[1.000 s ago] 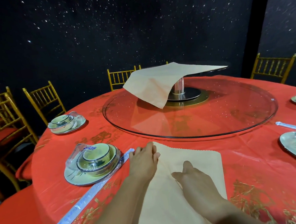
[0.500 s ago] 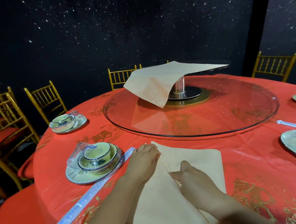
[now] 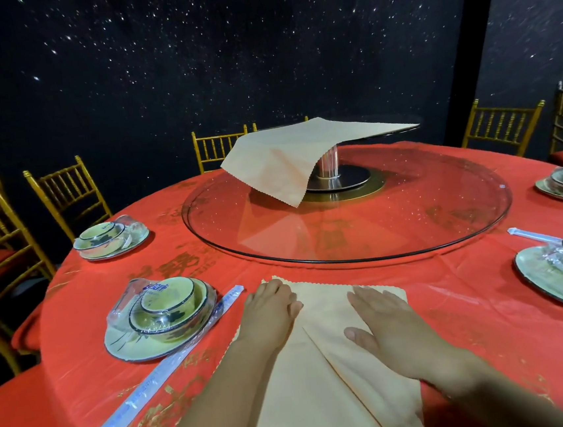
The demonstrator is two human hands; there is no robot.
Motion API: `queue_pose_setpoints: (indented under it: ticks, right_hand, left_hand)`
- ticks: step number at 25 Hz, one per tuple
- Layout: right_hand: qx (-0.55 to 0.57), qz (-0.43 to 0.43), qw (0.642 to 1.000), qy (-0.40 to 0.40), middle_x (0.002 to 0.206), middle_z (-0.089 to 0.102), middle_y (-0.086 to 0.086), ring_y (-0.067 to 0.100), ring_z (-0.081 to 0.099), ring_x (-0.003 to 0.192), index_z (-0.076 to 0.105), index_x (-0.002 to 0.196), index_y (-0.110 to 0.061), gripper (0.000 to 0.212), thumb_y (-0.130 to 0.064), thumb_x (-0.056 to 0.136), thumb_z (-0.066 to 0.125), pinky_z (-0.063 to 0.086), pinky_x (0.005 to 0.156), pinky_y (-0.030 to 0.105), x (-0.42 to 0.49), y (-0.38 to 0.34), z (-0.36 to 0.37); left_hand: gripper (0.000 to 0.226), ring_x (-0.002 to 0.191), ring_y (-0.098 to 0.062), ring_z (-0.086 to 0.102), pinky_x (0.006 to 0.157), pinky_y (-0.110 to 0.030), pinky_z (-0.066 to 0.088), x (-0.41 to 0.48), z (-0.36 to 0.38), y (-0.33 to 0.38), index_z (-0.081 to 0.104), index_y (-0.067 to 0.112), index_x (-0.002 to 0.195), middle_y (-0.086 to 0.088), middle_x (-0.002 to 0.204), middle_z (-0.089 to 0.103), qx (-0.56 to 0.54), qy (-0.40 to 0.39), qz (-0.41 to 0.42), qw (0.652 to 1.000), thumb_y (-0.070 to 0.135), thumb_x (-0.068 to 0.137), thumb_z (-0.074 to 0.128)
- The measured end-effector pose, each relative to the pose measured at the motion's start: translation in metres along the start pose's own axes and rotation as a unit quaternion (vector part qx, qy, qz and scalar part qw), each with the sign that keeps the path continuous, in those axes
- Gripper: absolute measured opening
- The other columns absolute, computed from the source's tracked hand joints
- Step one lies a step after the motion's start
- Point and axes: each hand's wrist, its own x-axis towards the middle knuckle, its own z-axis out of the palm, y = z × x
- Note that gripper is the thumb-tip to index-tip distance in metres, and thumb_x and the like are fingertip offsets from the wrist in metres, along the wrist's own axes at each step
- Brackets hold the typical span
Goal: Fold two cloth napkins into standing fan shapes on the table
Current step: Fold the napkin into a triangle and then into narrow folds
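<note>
The near napkin (image 3: 327, 381) runs off the bottom edge, the left hand (image 3: 269, 312) covering its far left corner. The right-side plate (image 3: 533, 275) is cropped, and the blue print on the wrapped bowl (image 3: 167, 295) is unreadable.

Beige napkin (image 3: 326, 374) with zigzag edge on a red tablecloth (image 3: 454, 303) printed in gold, gold chairs (image 3: 68, 196), black star-speckled wall (image 3: 223, 47) behind

Round red-clothed table (image 3: 453, 300): flat napkin (image 3: 325, 398), glass turntable (image 3: 411, 221), wrapped dish sets (image 3: 159, 314), wrapped chopsticks (image 3: 152, 391).
</note>
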Motion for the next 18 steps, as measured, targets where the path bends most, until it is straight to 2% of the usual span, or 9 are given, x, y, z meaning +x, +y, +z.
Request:
queue_pose_setpoints:
  ticks: [1,3,7,10,12,14,15,17,18]
  right_hand:
    - [-0.015,0.019,0.999,-0.022,0.159,-0.005,0.004,0.017,-0.007,0.146,0.002,0.149,-0.017,0.121,-0.084,0.051,-0.024,-0.009,0.115,0.029,0.000,0.004,0.004]
    - [-0.014,0.056,0.998,-0.039,0.156,-0.018,0.009,0.021,-0.018,0.144,-0.007,0.148,-0.019,0.139,-0.085,0.029,-0.034,-0.015,0.114,0.034,-0.002,0.009,0.010]
    - [0.004,0.123,0.992,-0.034,0.154,-0.021,0.015,0.025,-0.021,0.143,-0.011,0.147,-0.016,0.145,-0.087,0.023,-0.033,-0.015,0.115,0.038,-0.010,0.009,0.010]
    - [0.025,0.120,0.992,-0.021,0.155,-0.020,0.013,0.023,-0.020,0.144,-0.010,0.148,-0.014,0.149,-0.087,0.019,-0.033,-0.013,0.117,0.038,-0.016,0.015,0.007]
    - [0.056,0.101,0.993,-0.011,0.155,-0.022,0.007,0.017,-0.024,0.141,-0.007,0.148,-0.016,0.143,-0.089,0.028,-0.029,-0.015,0.116,0.037,-0.021,0.003,-0.008]
    - [0.071,0.027,0.997,-0.008,0.150,-0.026,-0.007,0.006,-0.028,0.135,-0.006,0.148,-0.020,0.117,-0.085,0.051,-0.016,-0.017,0.113,0.030,-0.027,-0.025,-0.017]
    - [0.079,-0.005,0.997,-0.018,0.146,-0.026,-0.013,0.003,-0.027,0.135,-0.006,0.148,-0.021,0.112,-0.081,0.054,-0.012,-0.017,0.112,0.027,-0.032,-0.043,-0.014]
    - [0.071,-0.033,0.997,-0.015,0.145,-0.016,-0.011,0.005,-0.012,0.143,0.004,0.149,-0.017,0.114,-0.079,0.055,-0.012,-0.015,0.112,0.023,-0.043,-0.071,0.005]
    - [0.048,-0.029,0.998,0.017,0.151,0.002,-0.003,0.007,0.004,0.145,0.022,0.146,-0.013,0.110,-0.079,0.065,-0.010,-0.011,0.113,0.021,-0.046,-0.076,0.018]
  left_hand:
    - [0.029,0.121,-0.021,0.039,0.092,-0.030,0.028,0.001,0.001,0.000,0.052,0.016,0.116,0.004,0.130,0.048,-0.011,0.000,0.000,1.000,0.033,0.096,0.039]
    - [0.028,0.122,-0.019,0.037,0.093,-0.028,0.026,0.002,0.001,-0.002,0.052,0.017,0.115,0.006,0.130,0.050,-0.029,-0.004,-0.002,1.000,0.034,0.096,0.039]
    - [0.026,0.120,-0.018,0.038,0.091,-0.027,0.026,0.003,0.003,-0.004,0.053,0.017,0.110,0.007,0.126,0.053,-0.048,-0.010,-0.002,0.999,0.034,0.096,0.040]
    - [0.025,0.119,-0.018,0.039,0.085,-0.025,0.023,0.002,0.002,-0.004,0.054,0.016,0.107,0.008,0.124,0.055,-0.064,-0.006,0.000,0.998,0.035,0.095,0.042]
    - [0.030,0.120,-0.018,0.039,0.083,-0.023,0.019,-0.002,0.001,-0.003,0.055,0.016,0.106,0.008,0.122,0.055,-0.082,-0.006,-0.001,0.997,0.041,0.095,0.041]
    - [0.038,0.118,-0.018,0.039,0.087,-0.025,0.021,-0.003,-0.002,-0.002,0.054,0.017,0.103,0.008,0.119,0.055,-0.092,-0.015,-0.015,0.995,0.051,0.092,0.040]
    - [0.041,0.117,-0.019,0.039,0.090,-0.027,0.023,-0.003,-0.003,-0.001,0.053,0.018,0.104,0.008,0.119,0.054,-0.082,-0.023,-0.012,0.996,0.055,0.091,0.040]
    - [0.045,0.116,-0.019,0.038,0.093,-0.030,0.025,-0.004,-0.003,0.000,0.051,0.019,0.107,0.007,0.123,0.052,-0.054,-0.043,-0.001,0.998,0.058,0.088,0.042]
    - [0.046,0.115,-0.019,0.038,0.093,-0.031,0.026,-0.004,-0.002,-0.001,0.051,0.019,0.108,0.007,0.124,0.051,-0.051,-0.047,0.000,0.998,0.059,0.087,0.043]
